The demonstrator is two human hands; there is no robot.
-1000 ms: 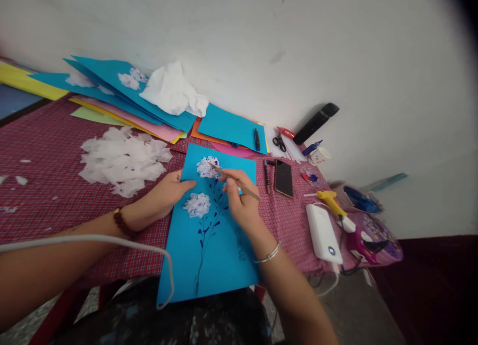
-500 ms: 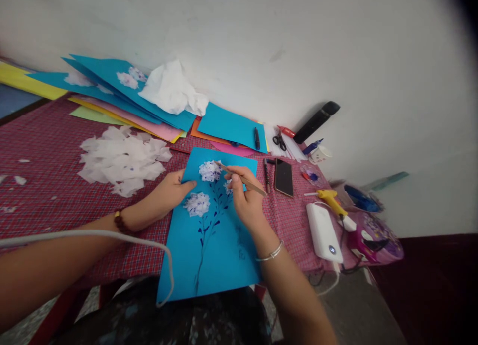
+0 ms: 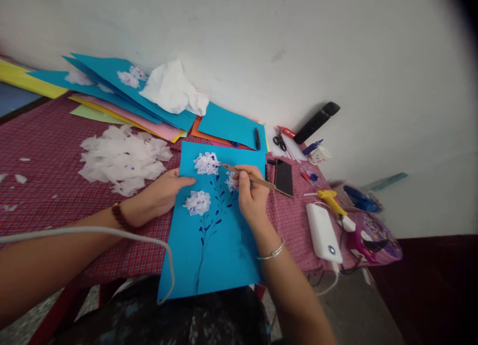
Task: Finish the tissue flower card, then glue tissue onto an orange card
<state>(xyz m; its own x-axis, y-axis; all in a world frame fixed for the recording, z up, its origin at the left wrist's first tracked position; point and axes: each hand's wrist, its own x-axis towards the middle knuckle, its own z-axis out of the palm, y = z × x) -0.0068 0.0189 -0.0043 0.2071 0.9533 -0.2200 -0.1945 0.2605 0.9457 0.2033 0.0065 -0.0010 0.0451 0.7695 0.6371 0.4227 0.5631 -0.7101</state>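
One blue sheet [image 3: 220,255], frame centre; I logged: left hand [image 3: 164,190] gripped its left edge, right hand [image 3: 254,195] pinched a wooden stick [image 3: 266,183] by the uppermost paper flower [image 3: 206,163].

There are two hands [image 3: 254,195] (and one wooden stick [image 3: 263,181]).

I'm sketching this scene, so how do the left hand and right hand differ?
The left hand grips the left edge of the blue sheet; the right hand holds a wooden stick.
The left hand has a brown beaded bracelet at its wrist; the right hand has a silvery bangle.
Both hands are bare.
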